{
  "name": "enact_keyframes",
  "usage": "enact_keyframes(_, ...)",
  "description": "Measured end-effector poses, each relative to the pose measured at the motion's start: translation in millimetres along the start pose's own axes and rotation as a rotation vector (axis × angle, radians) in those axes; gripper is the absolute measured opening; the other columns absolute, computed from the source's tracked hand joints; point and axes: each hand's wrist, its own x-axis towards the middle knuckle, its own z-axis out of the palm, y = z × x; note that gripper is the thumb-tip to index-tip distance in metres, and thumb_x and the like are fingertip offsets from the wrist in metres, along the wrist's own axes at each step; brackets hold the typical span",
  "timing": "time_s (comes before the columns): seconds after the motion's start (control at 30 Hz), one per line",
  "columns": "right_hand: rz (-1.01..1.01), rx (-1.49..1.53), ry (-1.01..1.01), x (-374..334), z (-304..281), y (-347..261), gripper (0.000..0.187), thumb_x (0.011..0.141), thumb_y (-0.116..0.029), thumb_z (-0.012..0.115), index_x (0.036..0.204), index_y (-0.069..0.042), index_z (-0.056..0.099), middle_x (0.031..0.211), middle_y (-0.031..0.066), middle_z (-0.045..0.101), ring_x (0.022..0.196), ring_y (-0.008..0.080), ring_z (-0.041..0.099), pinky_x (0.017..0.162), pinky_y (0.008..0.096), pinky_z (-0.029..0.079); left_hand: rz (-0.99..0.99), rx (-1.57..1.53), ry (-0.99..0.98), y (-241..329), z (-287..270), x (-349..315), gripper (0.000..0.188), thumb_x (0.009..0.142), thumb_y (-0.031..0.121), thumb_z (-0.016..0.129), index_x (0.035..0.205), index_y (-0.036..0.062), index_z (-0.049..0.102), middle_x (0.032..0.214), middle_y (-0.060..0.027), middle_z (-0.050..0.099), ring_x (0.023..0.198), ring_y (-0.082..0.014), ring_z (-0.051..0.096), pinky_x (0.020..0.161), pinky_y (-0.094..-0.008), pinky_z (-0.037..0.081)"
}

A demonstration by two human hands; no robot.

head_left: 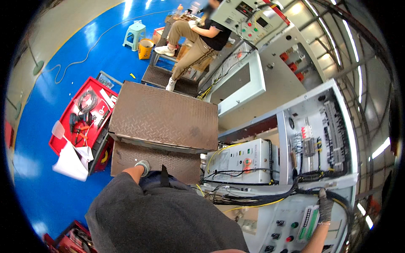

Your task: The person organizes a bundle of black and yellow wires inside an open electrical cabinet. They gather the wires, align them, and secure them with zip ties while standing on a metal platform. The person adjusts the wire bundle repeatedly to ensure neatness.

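My right hand (325, 205), in a dark glove, is at the cabinet's opened door panel (270, 225). Its fingers close over a thick black cable bundle (291, 190) that runs across the hinge side and bends down the panel. Just left of that wrist sits a green terminal board (309, 223). My left hand (144, 168), in a grey-green glove, hangs low by my left side above the lower metal step. How its fingers are set cannot be made out. Beyond the panel is the open cabinet (352, 168) with breakers, terminal rows and wiring inside.
A brown tread-plate step (164, 116) stands before me. On its left is a red tool cart (63, 143) with a drill, wire and papers. A grey-white control box (240, 162) sits beside the cabinet. Farther off, a co-worker (198, 38) sits near a stool (135, 34) and yellow bucket (145, 49).
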Motion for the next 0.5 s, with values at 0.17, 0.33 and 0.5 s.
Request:
enact_keyframes(0.17, 0.171, -0.167, -0.075, -9, -16, 14, 0.023, 0.083, -0.027, 0.063, 0.088, -0.004, 0.060, 0.078, 0.0012, 0.056, 0.067, 0.0106, 0.048, 0.061, 0.0266, 0.041, -0.088, -0.315, 0.296, -35, 26, 49, 0.027, 0.085, 0.020, 0.054, 0.106, 0.0052, 0.063, 0.108, -0.0144, 0.062, 0.097, -0.0303, 0.060, 0.079, -0.0380, 0.048)
enact_keyframes(0.33, 0.089, -0.322, -0.164, 9, -4, -8, 0.042, 0.085, -0.036, 0.058, 0.107, -0.001, 0.060, 0.092, 0.0151, 0.062, 0.087, 0.0173, 0.056, 0.082, 0.0332, 0.044, 0.128, -0.492, 0.580, 72, -177, 37, 0.032, 0.088, 0.024, 0.054, 0.117, 0.0117, 0.058, 0.094, -0.0139, 0.065, 0.081, -0.0277, 0.063, 0.070, -0.0364, 0.048)
enact_keyframes(0.5, 0.214, -0.269, -0.023, 2, 4, -36, 0.051, 0.076, -0.048, 0.065, 0.076, 0.003, 0.063, 0.062, 0.0056, 0.057, 0.059, 0.0125, 0.048, 0.057, 0.0310, 0.045, 1.012, -0.989, 0.689, 275, -371, -81, 0.024, 0.085, 0.017, 0.059, 0.105, 0.0046, 0.060, 0.096, -0.0134, 0.064, 0.087, -0.0225, 0.063, 0.078, -0.0309, 0.050)
